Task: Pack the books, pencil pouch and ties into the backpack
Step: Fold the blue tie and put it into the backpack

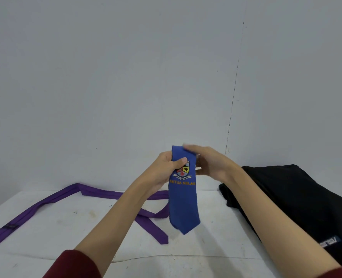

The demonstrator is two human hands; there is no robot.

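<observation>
Head | left hand [164, 169] pinches blue tie [183, 205] "KETUA KELAS" | right hand [210, 163] grips top

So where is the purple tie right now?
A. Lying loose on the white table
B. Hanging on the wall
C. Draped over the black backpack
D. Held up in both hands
A: the purple tie lies spread on the white table, left of the black backpack, while the left hand and right hand hold up the blue tie instead.
</observation>
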